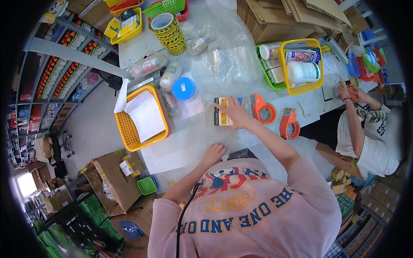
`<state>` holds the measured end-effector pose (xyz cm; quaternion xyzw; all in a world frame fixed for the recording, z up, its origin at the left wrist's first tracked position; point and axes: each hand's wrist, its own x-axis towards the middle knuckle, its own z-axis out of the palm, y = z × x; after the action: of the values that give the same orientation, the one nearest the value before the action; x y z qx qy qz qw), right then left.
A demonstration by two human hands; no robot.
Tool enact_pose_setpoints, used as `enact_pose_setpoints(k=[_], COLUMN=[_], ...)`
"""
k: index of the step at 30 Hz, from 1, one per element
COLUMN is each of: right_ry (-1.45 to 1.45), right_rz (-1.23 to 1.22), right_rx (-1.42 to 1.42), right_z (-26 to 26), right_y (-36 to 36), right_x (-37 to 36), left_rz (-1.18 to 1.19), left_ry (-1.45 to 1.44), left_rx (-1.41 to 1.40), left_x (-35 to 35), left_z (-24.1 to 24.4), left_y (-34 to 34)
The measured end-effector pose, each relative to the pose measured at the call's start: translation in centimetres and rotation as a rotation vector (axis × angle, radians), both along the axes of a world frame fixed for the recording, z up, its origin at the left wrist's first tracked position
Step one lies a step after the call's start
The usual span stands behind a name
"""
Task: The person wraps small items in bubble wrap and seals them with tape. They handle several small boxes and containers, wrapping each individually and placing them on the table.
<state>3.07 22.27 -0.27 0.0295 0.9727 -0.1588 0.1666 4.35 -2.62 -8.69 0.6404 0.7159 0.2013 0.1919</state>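
My right hand [237, 113] is spread over a small black, white and orange supplement box [220, 121], gripping it from above. A bit of blue shows beside its fingers. The box rests on a long sheet of clear bubble wrap [222, 77] that runs away from me over the white table. At the sheet's near edge lies my left hand [213, 154], fingers close together; whether they pinch the film is unclear. Just right of the box are two orange tape dispensers [258, 103] [285, 124]. To its upper left sits a round blue-lidded tub [184, 88].
A yellow basket [129, 145] holding papers stands left, near bubble-wrapped bottles [170, 75]. Behind are rolls of yellow-black tape [169, 35] and stacked flat cartons [271, 29]. A yellow basket [317, 85] with bottles overlaps a green one [263, 69]. A co-worker [367, 138] handles an orange object at right.
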Motion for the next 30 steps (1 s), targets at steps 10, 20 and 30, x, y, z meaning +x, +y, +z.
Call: enact_pose_setpoints(k=[10, 20, 30], right_ry=[0.027, 0.806, 0.262], right_rz=[0.039, -0.698, -0.009], right_rx=[0.016, -0.448, 0.046], right_z=[-0.8, 4.5, -0.5], right_y=[1.6, 6.1, 1.5], right_x=[-0.9, 2.5, 1.5], left_rz=[0.076, 0.095, 0.185], left_ry=[-0.186, -0.197, -0.315], left_rx=[-0.070, 0.093, 0.029], left_x=[-1.4, -19.0, -20.7], left_z=[1.6, 8.0, 3.4], left_y=[1.2, 14.9, 17.7])
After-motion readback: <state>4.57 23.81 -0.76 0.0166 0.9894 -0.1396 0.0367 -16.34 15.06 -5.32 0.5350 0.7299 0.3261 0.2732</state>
